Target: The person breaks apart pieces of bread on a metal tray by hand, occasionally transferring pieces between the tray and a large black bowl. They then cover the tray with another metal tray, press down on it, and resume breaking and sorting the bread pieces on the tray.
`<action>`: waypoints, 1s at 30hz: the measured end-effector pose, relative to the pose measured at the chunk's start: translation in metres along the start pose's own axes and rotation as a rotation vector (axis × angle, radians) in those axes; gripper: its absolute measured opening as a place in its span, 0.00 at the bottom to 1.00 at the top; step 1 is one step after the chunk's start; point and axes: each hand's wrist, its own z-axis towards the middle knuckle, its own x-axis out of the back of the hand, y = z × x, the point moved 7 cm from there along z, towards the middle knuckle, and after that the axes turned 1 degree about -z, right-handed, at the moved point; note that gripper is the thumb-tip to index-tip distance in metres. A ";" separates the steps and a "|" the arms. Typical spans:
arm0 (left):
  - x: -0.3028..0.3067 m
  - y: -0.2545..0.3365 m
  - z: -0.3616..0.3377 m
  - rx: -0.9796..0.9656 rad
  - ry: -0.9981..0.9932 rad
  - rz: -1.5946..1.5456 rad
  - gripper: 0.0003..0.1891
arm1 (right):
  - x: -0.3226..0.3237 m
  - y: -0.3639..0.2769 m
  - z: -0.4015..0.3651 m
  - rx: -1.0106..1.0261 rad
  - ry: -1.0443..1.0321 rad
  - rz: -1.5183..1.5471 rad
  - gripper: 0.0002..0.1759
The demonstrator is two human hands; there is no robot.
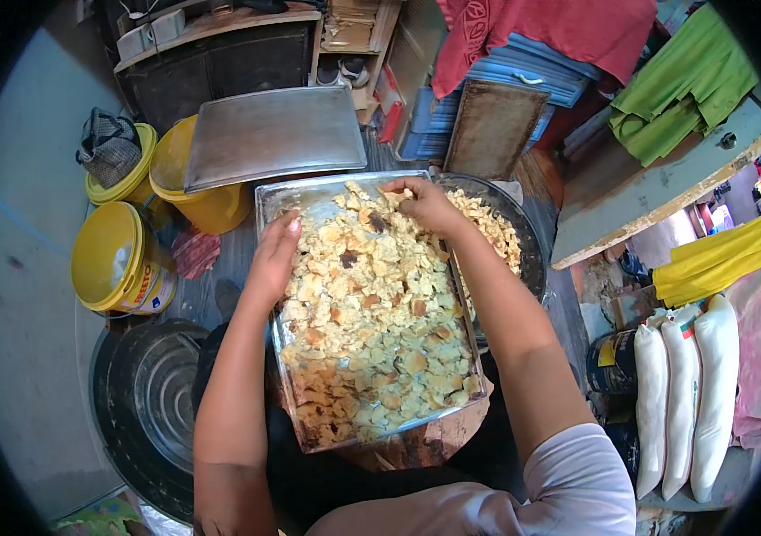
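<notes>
A metal baking tray [482, 380] lies tilted across my lap, covered with torn, pale-yellow bread pieces [371, 295], some with brown crusts. At its left side, my left hand [275, 259] is closed near the far corner with its fingertips by the rim; what they hold, if anything, is hidden. My right hand [427, 205] is over the far right edge of the tray, its thumb and fingers pinched on a piece of bread. Beside it on the right, a round dark pan [537, 255] holds more bread pieces, partly hidden by my right forearm.
An upturned metal tray [277, 134] rests on a yellow bucket [219, 210]. Another yellow bucket [108, 259] and a large black basin [117, 393] stand at left. A brown tray [496, 129] leans on blue drawers [523, 71]. White filled bags [711, 402] stand at right.
</notes>
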 end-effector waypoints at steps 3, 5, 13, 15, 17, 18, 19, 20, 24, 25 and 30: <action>0.000 -0.001 0.000 -0.011 -0.008 -0.021 0.28 | -0.006 -0.022 -0.003 0.219 0.087 -0.130 0.24; 0.002 -0.003 0.001 -0.036 -0.003 -0.009 0.28 | -0.005 -0.034 -0.011 0.217 0.095 -0.166 0.24; 0.002 0.002 -0.002 -0.042 -0.038 0.020 0.28 | -0.009 -0.039 -0.048 0.214 -0.008 -0.599 0.21; 0.001 0.002 -0.004 -0.029 -0.039 0.008 0.28 | -0.016 -0.043 -0.053 0.241 0.017 -0.671 0.20; 0.001 0.001 -0.003 -0.023 -0.037 -0.005 0.29 | -0.012 -0.044 -0.051 0.215 0.046 -0.655 0.19; 0.002 -0.001 -0.003 -0.035 -0.039 0.017 0.29 | -0.007 -0.050 -0.050 0.220 0.091 -0.575 0.19; 0.002 -0.002 -0.003 -0.045 -0.041 0.039 0.29 | -0.003 -0.056 -0.049 0.225 0.134 -0.495 0.18; 0.002 -0.005 -0.003 -0.043 -0.039 0.039 0.29 | 0.000 -0.054 -0.045 0.106 0.133 -0.404 0.16; 0.003 -0.007 -0.003 -0.026 -0.044 -0.009 0.29 | -0.024 -0.078 -0.020 0.214 0.068 -0.279 0.17; 0.003 -0.004 -0.002 -0.041 -0.029 0.021 0.28 | -0.035 -0.082 -0.008 0.256 0.055 -0.273 0.18; 0.003 -0.008 -0.001 -0.018 -0.038 -0.004 0.27 | -0.084 -0.100 0.021 0.319 -0.109 -0.372 0.19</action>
